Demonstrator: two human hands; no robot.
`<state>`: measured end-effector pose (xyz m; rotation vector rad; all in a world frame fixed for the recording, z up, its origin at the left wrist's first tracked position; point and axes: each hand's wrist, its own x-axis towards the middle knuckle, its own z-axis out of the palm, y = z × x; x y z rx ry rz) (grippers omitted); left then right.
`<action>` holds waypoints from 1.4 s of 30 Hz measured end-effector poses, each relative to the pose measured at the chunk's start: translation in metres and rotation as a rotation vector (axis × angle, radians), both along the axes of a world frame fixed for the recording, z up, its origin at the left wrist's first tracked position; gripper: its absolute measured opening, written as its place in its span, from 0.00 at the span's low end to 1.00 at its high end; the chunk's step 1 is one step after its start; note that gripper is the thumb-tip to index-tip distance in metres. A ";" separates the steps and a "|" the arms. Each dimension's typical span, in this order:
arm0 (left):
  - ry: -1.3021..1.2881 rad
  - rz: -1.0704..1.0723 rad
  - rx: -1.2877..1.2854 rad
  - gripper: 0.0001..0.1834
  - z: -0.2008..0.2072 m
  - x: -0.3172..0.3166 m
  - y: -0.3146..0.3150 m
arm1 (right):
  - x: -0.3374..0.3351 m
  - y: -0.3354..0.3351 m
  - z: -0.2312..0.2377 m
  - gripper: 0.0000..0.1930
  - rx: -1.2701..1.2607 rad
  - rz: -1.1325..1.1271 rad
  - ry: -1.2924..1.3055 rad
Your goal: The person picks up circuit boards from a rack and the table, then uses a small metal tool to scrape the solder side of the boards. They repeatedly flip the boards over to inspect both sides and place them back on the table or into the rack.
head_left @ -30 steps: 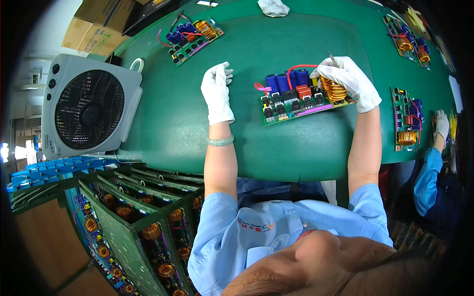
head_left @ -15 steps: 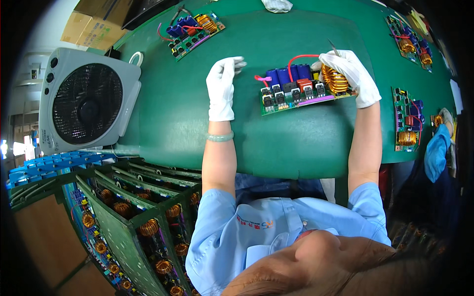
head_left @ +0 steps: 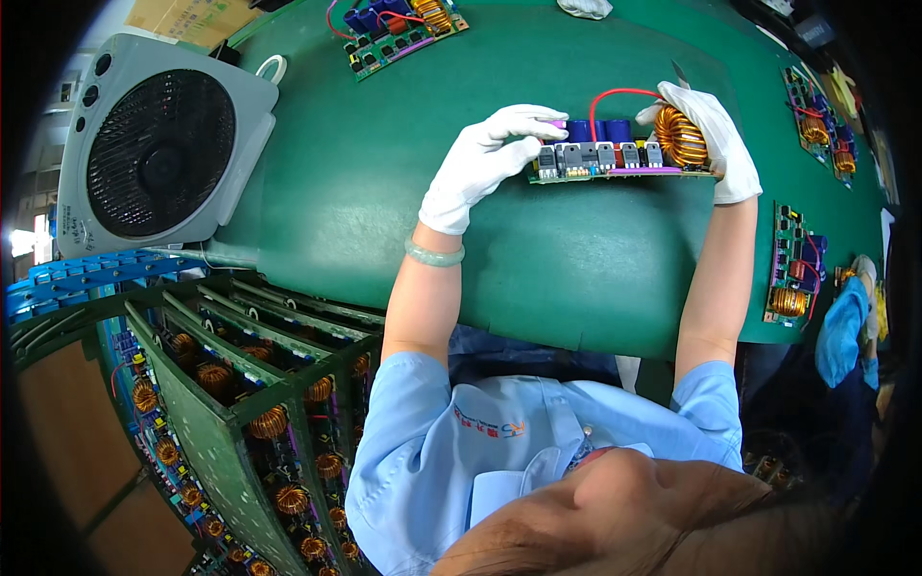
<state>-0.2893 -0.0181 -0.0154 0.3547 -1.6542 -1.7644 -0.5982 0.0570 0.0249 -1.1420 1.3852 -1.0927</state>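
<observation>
A green circuit board (head_left: pixel 603 157) is tilted up over the green bench mat, its row of black transistors facing me. It carries blue capacitors (head_left: pixel 613 130), a copper-wound coil (head_left: pixel 680 140) and a looping red wire (head_left: pixel 629 92). My left hand (head_left: pixel 485 165), in a white glove, pinches the board's left end between thumb and fingers. My gloved right hand (head_left: pixel 722 144) is closed around its right end, beside the coil. From that hand sticks a thin grey pointed metal tool (head_left: pixel 680 73), its lower part hidden by the glove.
Another board (head_left: pixel 403 40) lies at the far left, and more boards (head_left: pixel 795 264) along the right side. A grey box fan (head_left: pixel 158 154) stands left of the mat. Below it is a green rack (head_left: pixel 230 413) filled with boards. Another person's blue sleeve (head_left: pixel 843 331) shows at right.
My left hand has moved right and taken hold of the board's left end. The board has tipped up, with my right hand still on it. The whole view has shifted slightly.
</observation>
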 end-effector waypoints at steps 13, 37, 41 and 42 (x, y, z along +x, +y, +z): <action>-0.034 0.032 -0.076 0.11 -0.009 -0.010 -0.003 | 0.001 0.017 0.018 0.34 0.066 0.037 -0.054; -0.036 -0.051 -0.046 0.34 -0.014 -0.001 -0.007 | 0.014 0.035 0.046 0.26 0.027 0.277 0.340; -0.060 -0.105 0.050 0.28 0.000 0.000 -0.002 | 0.013 0.041 0.036 0.25 0.046 0.248 0.295; -0.033 -0.133 0.063 0.27 -0.003 0.000 -0.003 | 0.013 0.042 0.035 0.26 0.016 0.248 0.337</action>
